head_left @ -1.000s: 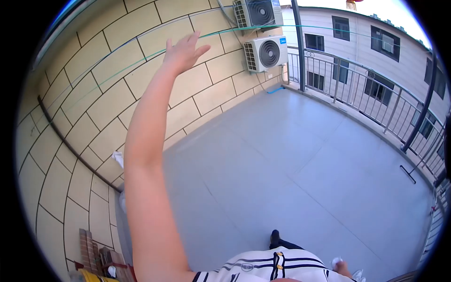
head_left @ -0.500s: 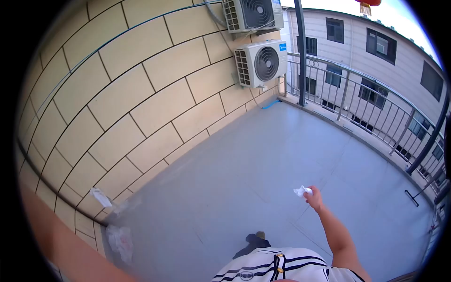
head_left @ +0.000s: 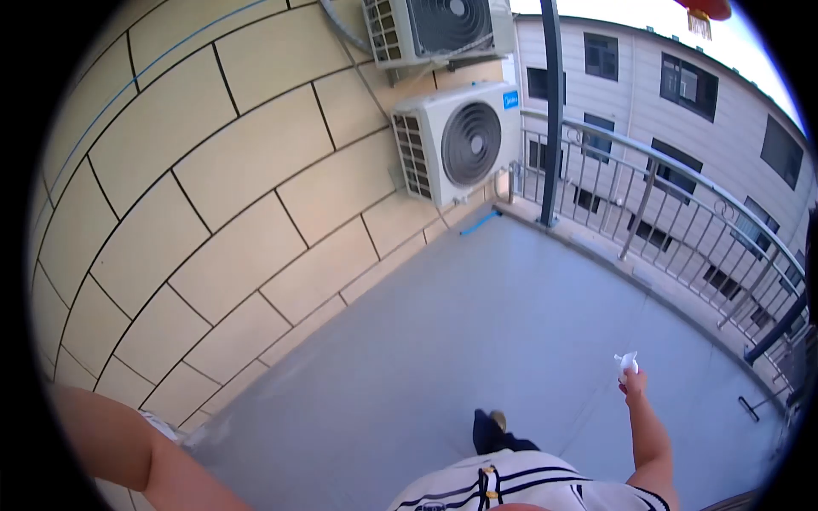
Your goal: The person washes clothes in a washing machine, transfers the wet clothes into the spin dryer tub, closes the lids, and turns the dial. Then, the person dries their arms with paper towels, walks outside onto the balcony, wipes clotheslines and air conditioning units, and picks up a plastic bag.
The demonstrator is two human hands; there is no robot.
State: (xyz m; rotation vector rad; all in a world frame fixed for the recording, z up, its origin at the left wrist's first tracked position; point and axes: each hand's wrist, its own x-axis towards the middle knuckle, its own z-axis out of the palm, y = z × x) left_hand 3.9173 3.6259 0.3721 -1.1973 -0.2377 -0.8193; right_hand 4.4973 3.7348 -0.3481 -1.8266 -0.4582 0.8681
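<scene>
My right hand (head_left: 634,385) is stretched out over the grey floor at the right, its fingers closed round a crumpled white tissue (head_left: 626,362). The tissue sticks out beyond the fingertips. At the lower left my left arm (head_left: 162,456) is bent close to the camera, and the hand at its end lies outside the picture. Behind that arm, a bit of a white object (head_left: 160,423) shows at the foot of the wall, mostly hidden.
Two air conditioner units (head_left: 471,143) hang on the tiled wall (head_left: 247,145). A blue hose piece (head_left: 480,223) lies in the far corner. A metal railing (head_left: 673,183) runs along the right, with a black-headed squeegee (head_left: 748,409) near it.
I have moved forward, so the wall units look nearer. My right hand with the tissue has shifted right. The plastic bag by the wall has left the picture.
</scene>
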